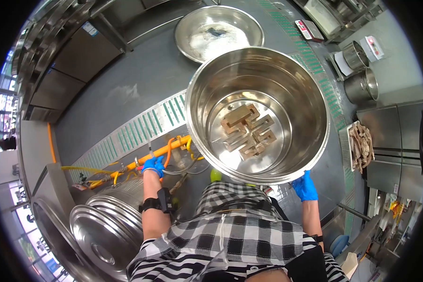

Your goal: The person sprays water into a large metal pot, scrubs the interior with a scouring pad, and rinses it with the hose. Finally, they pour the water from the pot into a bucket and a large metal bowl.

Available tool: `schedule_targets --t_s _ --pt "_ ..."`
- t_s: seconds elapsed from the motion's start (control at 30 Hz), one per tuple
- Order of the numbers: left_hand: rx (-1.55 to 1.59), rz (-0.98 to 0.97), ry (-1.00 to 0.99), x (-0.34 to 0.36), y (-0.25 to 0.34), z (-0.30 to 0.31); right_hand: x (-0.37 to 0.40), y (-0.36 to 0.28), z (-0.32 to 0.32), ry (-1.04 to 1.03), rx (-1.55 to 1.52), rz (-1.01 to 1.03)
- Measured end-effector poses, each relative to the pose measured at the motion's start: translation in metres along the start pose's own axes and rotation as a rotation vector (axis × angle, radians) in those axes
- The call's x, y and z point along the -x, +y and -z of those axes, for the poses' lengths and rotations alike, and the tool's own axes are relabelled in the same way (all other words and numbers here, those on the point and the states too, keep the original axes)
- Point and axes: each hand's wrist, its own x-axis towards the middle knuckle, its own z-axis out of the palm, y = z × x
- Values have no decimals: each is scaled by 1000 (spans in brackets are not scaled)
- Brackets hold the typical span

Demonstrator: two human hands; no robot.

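Observation:
A large steel pot [310,94] stands upright in front of me, with several brown metal blocks [249,131] on its bottom. My right hand [305,186], in a blue glove, is closed at the pot's near right rim. To the left of the pot, my left hand [153,165], also blue-gloved, has its fingers curled beside the orange hose and yellow pipe [162,150]. A thin grey hose [178,170] runs from near that hand towards the pot. What the left fingers hold is too small to tell.
A wide steel basin [183,40] with foamy white contents lies beyond the pot. Steel lids [98,239] lean at the lower left. A drain grate [131,136] crosses the floor. Steel pots [362,87], a scale [309,31] and a tray of brown pieces [360,145] are at right.

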Motion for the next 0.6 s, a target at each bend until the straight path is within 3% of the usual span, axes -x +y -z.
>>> schedule_targets --t_s 0.13,0.2,0.27,0.37,0.5,0.57,0.6 --pt "-301 -27 31 14 4 -7 2 -1 0 -38 31 24" --pt "-647 -46 114 27 7 -17 5 -2 -5 28 11 27" --pt "-691 -59 121 34 13 -23 0 -3 8 -23 41 8" --pt "-1105 -106 97 44 26 -35 -4 -4 15 -50 19 -21" --pt "-1305 -144 62 6 50 -33 -1 -9 14 -44 72 -69" --pt "-2042 -598 -183 -26 60 -26 -1 -10 14 -64 118 -69" --pt "-2018 -593 -181 -17 63 -30 -2 -10 17 -109 136 -73"
